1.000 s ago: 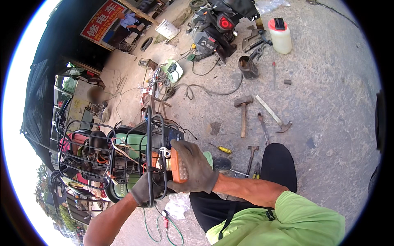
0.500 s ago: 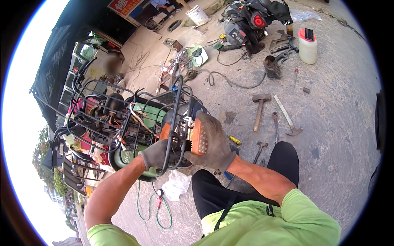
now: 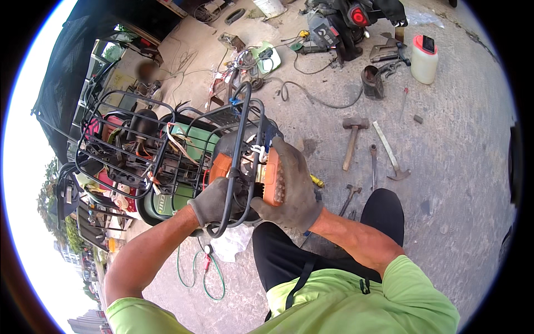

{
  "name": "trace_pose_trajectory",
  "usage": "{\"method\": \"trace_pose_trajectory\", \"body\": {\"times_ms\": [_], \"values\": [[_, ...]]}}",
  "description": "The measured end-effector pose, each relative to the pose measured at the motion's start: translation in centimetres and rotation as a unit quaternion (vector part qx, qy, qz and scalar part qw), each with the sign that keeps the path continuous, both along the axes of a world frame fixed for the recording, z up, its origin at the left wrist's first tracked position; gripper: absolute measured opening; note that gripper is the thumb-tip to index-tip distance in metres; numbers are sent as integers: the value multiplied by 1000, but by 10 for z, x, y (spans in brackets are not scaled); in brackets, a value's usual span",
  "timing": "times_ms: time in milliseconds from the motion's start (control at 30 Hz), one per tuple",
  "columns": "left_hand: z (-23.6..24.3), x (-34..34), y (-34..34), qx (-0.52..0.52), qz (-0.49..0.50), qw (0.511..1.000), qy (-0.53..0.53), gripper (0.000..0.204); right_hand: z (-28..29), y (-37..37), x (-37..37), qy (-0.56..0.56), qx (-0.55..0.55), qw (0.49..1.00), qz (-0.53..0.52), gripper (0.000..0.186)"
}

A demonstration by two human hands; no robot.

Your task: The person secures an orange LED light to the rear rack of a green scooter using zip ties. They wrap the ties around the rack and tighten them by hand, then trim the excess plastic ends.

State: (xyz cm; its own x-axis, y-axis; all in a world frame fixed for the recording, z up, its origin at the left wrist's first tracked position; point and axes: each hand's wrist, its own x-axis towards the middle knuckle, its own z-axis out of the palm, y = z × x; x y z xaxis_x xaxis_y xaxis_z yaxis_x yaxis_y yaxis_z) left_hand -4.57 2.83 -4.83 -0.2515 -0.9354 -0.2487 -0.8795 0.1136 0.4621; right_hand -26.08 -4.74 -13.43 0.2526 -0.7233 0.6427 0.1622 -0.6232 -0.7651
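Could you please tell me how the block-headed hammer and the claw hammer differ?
The block-headed hammer has a thick, blunt head; the claw hammer has a slimmer, curved one. The block-headed hammer's handle is brown; the claw hammer's is pale. The block-headed hammer's head is its far end from the person, the claw hammer's its near end. Both lie on the ground.

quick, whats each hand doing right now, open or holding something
Left hand: partly hidden at the black metal rack; whether it grips cannot be told.
Right hand: closed on the orange bumpy-faced part.
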Motion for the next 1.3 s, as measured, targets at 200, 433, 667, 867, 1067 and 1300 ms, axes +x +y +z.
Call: {"method": "trace_pose_trajectory", "body": {"times_ms": [200,433,667,867,1067,1300], "values": [[7,-1,-3,-54,-24,998,10,22,8,-1,-4,44,2,999,6,114],[2,4,0,-72,-85,994,0,20,7,-2,-10,52,-9,998,24,113],[22,-23,-3,20,49,998,26,23,5,-11,-33,117,10,990,80,128],[19,-22,-3,64,157,984,56,24,-22,-17,-48,144,31,983,111,124],[10,-15,-5,15,75,995,70,23,-30,-6,-56,126,98,975,156,118],[6,-16,-4,-14,54,995,85,27,-20,-8,-60,-46,300,896,324,102]]}}
